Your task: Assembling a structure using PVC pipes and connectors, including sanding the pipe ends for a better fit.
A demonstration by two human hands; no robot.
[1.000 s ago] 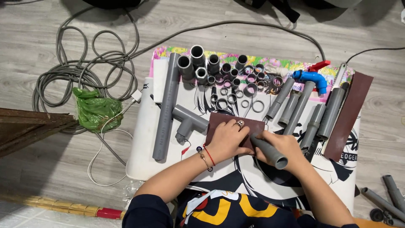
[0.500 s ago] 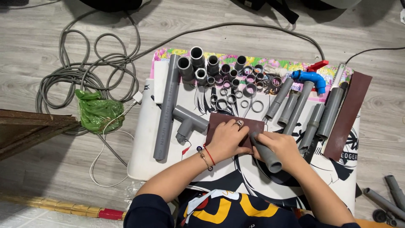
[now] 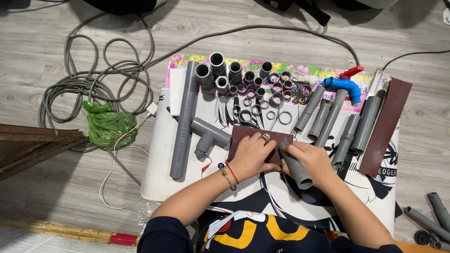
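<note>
While we kneel on grey plank floor (image 3: 56, 187), left hand (image 3: 253, 154) presses flat on brown sandpaper sheet (image 3: 243, 136) atop white mat (image 3: 159, 159); right hand (image 3: 311, 159) grips grey pipe piece (image 3: 297, 168) against sandpaper; cables (image 3: 89, 79) left.

- Short pipe (image 3: 296, 165): matt grey plastic, smooth.
- Sandpaper sheet (image 3: 243, 137): rough brown paper.
- Bag (image 3: 108, 125): glossy, crinkled green plastic.
- Floor (image 3: 56, 42): pale wood-look boards.

Pipe pieces (image 3: 243, 82) crowd the mat (image 3: 159, 164) behind the hands, a tee fitting (image 3: 206, 133) blocks the left; bare floor (image 3: 56, 197) stays open farther left.
</note>
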